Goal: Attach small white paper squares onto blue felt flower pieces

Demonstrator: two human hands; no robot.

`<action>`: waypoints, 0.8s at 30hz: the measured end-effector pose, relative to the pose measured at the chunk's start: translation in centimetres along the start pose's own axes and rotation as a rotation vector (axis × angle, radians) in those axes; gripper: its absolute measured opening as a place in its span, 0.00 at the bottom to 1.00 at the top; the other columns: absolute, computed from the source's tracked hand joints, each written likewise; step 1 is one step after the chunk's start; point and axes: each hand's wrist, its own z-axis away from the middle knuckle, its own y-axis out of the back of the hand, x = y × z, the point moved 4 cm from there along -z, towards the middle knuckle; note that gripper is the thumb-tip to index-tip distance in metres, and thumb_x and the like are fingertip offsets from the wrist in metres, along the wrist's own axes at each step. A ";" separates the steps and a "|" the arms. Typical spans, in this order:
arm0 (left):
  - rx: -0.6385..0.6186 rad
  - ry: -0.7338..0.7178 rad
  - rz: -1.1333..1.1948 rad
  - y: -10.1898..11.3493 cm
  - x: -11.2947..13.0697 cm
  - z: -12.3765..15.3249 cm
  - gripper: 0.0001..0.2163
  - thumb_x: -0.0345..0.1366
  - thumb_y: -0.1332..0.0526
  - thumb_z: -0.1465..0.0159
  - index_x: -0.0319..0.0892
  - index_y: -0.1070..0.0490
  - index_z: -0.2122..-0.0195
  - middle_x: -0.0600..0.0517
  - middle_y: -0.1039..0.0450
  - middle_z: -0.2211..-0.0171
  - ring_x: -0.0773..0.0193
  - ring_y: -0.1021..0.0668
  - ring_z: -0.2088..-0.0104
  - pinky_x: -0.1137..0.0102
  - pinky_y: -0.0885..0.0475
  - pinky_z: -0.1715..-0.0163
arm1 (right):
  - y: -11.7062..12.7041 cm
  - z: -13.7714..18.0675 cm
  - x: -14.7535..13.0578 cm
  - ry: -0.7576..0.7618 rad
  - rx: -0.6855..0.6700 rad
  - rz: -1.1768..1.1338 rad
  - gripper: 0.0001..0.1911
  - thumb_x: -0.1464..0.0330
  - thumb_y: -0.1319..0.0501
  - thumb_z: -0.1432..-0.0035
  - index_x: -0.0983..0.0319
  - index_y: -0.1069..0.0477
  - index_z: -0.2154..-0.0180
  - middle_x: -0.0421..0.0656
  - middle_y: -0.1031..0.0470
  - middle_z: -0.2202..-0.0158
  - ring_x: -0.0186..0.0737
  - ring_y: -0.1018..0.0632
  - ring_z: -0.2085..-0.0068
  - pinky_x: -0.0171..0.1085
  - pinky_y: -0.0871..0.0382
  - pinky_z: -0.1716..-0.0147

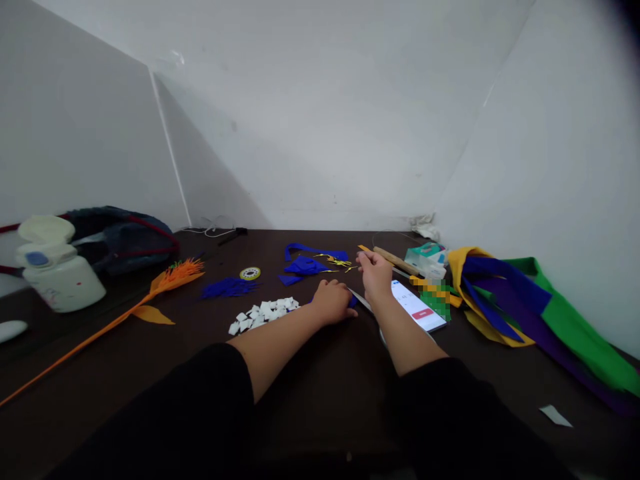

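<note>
My left hand rests low over the table, its fingers curled down on a blue fabric piece that shows past the fingertips; most of the piece is covered. My right hand is raised a little to the right, thumb and fingers pinched together. What sits in that pinch is too small to name. Scissors lie between the hands, partly under my right forearm. Beyond my left hand are blue fabric scraps and thin yellow strands. Small white folded pieces are heaped beside my left forearm.
A lit phone lies right of my right wrist. Green, yellow, blue and purple fabric strips spread at right. At left are an orange fringed flower, a blue fringe, a tape roll and a white bottle.
</note>
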 end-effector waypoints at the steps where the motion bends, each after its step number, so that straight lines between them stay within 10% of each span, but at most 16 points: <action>1: 0.004 0.009 0.005 -0.2 0.1 0.0 0.11 0.43 0.42 0.48 0.40 0.29 0.70 0.44 0.30 0.64 0.51 0.32 0.59 0.57 0.41 0.60 | 0.0 0.0 0.0 -0.005 0.018 -0.015 0.18 0.59 0.45 0.55 0.66 0.30 0.66 0.43 0.28 0.73 0.32 0.31 0.76 0.33 0.37 0.75; 14: 0.082 0.134 0.348 4.0 -3.7 3.6 0.06 0.33 0.46 0.48 0.41 0.30 0.74 0.52 0.27 0.76 0.65 0.26 0.74 0.73 0.35 0.74 | -2.9 2.6 0.8 -0.299 -0.384 -0.151 0.08 0.65 0.40 0.58 0.64 0.32 0.75 0.39 0.31 0.78 0.27 0.33 0.81 0.30 0.35 0.82; 19: 0.212 0.427 1.118 4.7 -5.4 7.6 0.05 0.35 0.43 0.48 0.39 0.33 0.77 0.52 0.28 0.79 0.67 0.27 0.77 0.73 0.33 0.75 | -3.7 4.0 -0.9 -0.225 -0.621 -0.194 0.10 0.63 0.40 0.56 0.65 0.32 0.74 0.40 0.29 0.75 0.26 0.34 0.81 0.26 0.42 0.86; 24: 0.314 0.567 1.357 3.2 -6.4 9.4 0.05 0.34 0.42 0.50 0.39 0.36 0.79 0.54 0.30 0.80 0.69 0.27 0.79 0.73 0.33 0.75 | -4.0 5.7 -2.9 -0.250 -0.756 -0.326 0.10 0.63 0.42 0.53 0.64 0.31 0.70 0.44 0.27 0.65 0.27 0.31 0.79 0.28 0.38 0.83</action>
